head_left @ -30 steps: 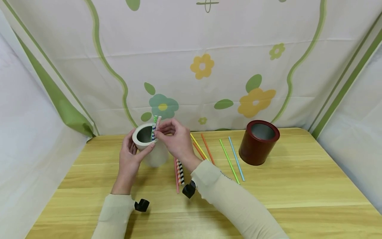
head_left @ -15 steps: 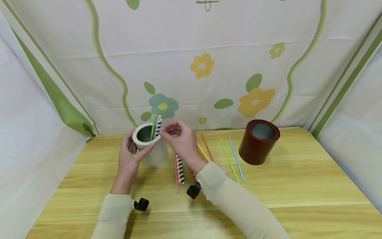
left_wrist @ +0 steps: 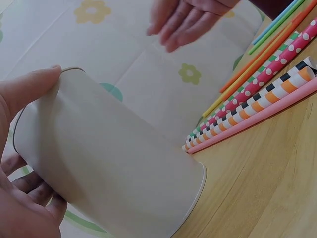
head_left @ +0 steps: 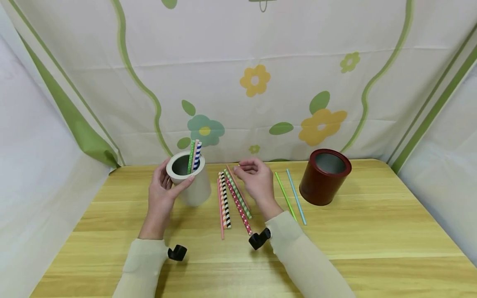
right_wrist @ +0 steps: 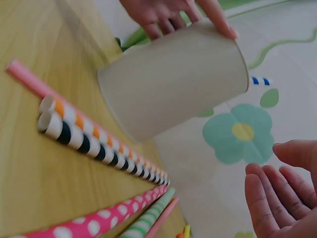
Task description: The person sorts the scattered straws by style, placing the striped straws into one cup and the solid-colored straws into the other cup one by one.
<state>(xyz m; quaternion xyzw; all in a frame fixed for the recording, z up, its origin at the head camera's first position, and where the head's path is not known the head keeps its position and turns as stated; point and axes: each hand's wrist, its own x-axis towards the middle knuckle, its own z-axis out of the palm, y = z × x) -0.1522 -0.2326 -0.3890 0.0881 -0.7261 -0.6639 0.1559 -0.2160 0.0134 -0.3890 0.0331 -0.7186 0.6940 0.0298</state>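
Note:
My left hand (head_left: 162, 188) grips the white can (head_left: 197, 190) at its left side and rim, thumb in front and fingers behind. Out of the can's mouth lean three paper straws: a green dotted straw (head_left: 191, 157), a pale pink one, and a blue-striped straw (head_left: 198, 156). My right hand (head_left: 257, 180) is raised over the straws on the table, to the right of the can. In the right wrist view its thumb and fingers stand apart with nothing between them. Beneath and left of it lie a red dotted straw (head_left: 238, 205) and a green-striped straw (head_left: 240, 196).
Beside the can lie a pink straw (head_left: 220, 211), an orange-striped one and a black-striped straw (head_left: 226, 203). Orange and yellow straws (left_wrist: 237, 82) are hidden behind my right hand in the head view. Further right are a green straw (head_left: 285, 196), a blue straw (head_left: 297, 198) and a dark red can (head_left: 322, 186).
The right hand has let go of the blue-striped straw, which now leans in the white can, and moved right, away from it. The left hand has kept its hold.

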